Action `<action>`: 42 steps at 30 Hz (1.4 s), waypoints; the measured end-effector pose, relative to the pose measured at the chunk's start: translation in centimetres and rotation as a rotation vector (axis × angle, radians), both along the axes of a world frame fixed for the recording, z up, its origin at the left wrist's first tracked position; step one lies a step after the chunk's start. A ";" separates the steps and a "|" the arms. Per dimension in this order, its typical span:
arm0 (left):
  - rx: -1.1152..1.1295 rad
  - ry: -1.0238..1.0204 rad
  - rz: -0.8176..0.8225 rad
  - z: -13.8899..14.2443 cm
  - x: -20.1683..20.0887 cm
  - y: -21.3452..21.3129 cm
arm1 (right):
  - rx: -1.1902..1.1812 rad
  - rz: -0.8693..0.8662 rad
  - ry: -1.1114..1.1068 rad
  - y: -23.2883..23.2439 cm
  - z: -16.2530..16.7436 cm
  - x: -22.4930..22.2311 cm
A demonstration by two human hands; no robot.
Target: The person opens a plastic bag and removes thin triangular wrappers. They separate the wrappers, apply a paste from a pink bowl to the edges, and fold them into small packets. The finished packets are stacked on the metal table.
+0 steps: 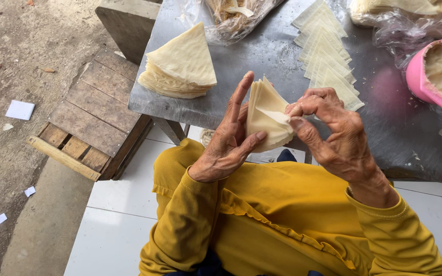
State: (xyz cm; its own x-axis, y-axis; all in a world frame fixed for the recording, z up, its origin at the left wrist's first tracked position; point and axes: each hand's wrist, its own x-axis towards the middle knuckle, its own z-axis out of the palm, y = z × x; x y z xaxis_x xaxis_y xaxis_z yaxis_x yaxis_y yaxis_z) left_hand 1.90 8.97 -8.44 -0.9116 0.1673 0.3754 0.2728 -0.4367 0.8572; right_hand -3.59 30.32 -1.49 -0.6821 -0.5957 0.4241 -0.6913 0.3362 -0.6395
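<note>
Wrapper stack (266, 115) upright, apex perhaps upward.

my left hand (226, 148) and right hand (333, 135) are both bare: no gloves, rings or watch in view. each arm is covered to the wrist by a long mustard-yellow sleeve (190, 225) of thin, creased cloth. the cuffs are plain and sit loose at the wrists. a gathered ruffle trim (262, 217) of the same yellow cloth runs across the garment over my lap. a small patch of dark blue cloth (286, 155) shows beyond it.

clear plastic bags (241, 23), table's far edge
</note>
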 end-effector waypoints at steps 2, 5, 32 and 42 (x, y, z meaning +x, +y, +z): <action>-0.015 0.025 -0.013 0.1 0.0 -0.1 | -0.146 0.011 -0.254 0.7 0.6 -0.3; 0.022 -0.010 -0.051 0.3 0.2 -0.2 | -0.325 -0.023 -0.491 2.3 2.0 -1.2; 0.075 -0.110 -0.094 0.4 0.2 -0.3 | 0.647 -0.257 0.665 9.2 -0.7 -1.2; 0.070 -0.023 -0.117 0.6 0.3 -0.5 | 0.530 -0.340 0.574 8.1 0.1 0.0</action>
State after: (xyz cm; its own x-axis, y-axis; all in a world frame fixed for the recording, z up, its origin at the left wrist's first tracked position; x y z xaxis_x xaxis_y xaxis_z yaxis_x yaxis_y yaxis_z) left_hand 2.16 8.43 -7.80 -0.8958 0.2474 0.3693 0.1970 -0.5237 0.8288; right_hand -3.55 38.47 -1.42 -0.6246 -0.6148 0.4816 -0.6673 0.7405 0.0797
